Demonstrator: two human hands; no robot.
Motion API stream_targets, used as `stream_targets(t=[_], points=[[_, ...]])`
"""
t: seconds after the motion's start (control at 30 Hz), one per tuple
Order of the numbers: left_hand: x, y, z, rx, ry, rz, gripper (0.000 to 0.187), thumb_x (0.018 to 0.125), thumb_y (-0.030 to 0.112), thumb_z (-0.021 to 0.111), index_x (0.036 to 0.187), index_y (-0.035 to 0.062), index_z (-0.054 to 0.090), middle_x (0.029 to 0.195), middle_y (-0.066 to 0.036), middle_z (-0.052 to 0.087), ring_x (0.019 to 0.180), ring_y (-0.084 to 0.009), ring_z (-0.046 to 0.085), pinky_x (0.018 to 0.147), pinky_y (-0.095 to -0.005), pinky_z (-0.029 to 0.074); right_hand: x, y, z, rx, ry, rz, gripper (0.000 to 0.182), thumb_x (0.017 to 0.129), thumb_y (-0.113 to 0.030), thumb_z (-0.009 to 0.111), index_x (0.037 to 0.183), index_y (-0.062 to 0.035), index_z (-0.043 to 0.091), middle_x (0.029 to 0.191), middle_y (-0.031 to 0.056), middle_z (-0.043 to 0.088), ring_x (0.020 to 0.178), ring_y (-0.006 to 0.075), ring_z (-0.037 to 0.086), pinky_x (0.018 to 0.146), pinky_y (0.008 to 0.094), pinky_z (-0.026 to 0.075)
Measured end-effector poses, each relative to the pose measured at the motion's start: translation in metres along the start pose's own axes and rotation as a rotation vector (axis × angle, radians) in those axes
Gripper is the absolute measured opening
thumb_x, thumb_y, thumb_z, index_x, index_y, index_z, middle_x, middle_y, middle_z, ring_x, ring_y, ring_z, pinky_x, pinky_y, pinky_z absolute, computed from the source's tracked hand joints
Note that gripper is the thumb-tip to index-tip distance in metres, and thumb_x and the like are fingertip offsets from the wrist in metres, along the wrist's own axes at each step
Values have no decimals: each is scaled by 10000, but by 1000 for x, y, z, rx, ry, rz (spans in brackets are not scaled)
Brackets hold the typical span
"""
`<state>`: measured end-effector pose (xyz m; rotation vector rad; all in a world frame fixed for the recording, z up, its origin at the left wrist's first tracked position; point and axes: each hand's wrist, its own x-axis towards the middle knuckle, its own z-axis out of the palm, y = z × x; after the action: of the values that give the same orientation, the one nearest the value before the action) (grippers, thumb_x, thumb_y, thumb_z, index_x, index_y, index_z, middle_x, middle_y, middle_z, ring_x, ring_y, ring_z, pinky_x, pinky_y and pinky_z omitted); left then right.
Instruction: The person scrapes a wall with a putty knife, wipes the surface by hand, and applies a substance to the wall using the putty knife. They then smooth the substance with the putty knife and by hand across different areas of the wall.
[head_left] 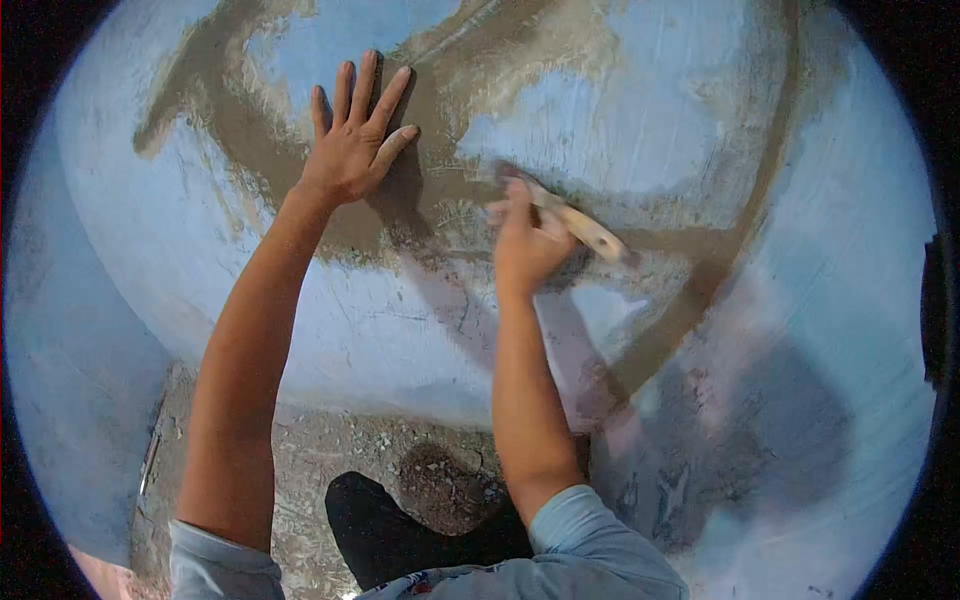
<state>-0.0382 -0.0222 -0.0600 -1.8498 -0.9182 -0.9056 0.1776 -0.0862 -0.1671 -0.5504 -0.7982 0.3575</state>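
My left hand lies flat against the wall, fingers spread, on a brown plastered patch. It holds nothing. To its right, my right hand is closed around a paintbrush with a pale wooden handle. The handle end, which has a hole in it, points down to the right. The dark brush head is at the wall, near the lower border of a blue painted area; it is slightly blurred.
Brown plaster bands run over the light blue wall, one slanting down on the right. Below, the rough floor has loose crumbs and debris on it. My leg in dark cloth is at the wall's foot. Blue wall surfaces continue on both sides.
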Motion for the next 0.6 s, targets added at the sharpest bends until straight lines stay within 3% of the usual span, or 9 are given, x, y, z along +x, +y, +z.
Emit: stream_targets(t=[0.07,0.2,0.27,0.37,0.5,0.6], points=[[-2,2,-1,-37,0,-7,669,1075,599,338,1668,346,160,1749,-118,-5,1593,-421,-32,1220,-677,-52,-11,8,15,63,-64,-7,155,958,-79,711,1013,61,749,732,97,731,598,130,670,552,253,538],[-2,-2,-3,-1,-55,18,708,1081,593,330,1681,283,118,1743,-136,-71,1592,-391,-106,1229,-635,-91,-1,-20,-19,-23,188,-21,164,954,-98,728,927,61,755,721,99,726,579,121,654,547,237,528],[-1,-3,-3,11,-65,6,714,1080,594,332,1681,279,110,1741,-144,-79,1591,-397,-107,1227,-635,-93,-6,2,-19,36,195,60,168,956,-106,732,910,55,752,717,98,725,574,116,647,557,242,532],[-2,-1,-4,25,-73,3,732,1074,602,343,1682,278,95,1740,-144,-93,1590,-400,-109,1227,-640,-83,-20,20,13,46,7,-43,189,965,-122,729,956,66,748,728,99,726,588,118,651,571,257,537],[-2,-2,-2,-7,-78,5,736,1071,608,346,1681,281,97,1739,-150,-97,1589,-403,-115,1218,-656,-87,-5,-2,-15,68,187,53,200,971,-122,718,968,75,748,746,91,731,608,127,666,575,257,542],[-2,-3,1,-15,-52,18,733,1072,600,353,1681,281,100,1737,-157,-97,1586,-413,-122,1211,-663,-96,-15,2,1,-60,118,13,179,967,-113,717,964,62,751,734,79,729,611,130,671,580,255,544]])
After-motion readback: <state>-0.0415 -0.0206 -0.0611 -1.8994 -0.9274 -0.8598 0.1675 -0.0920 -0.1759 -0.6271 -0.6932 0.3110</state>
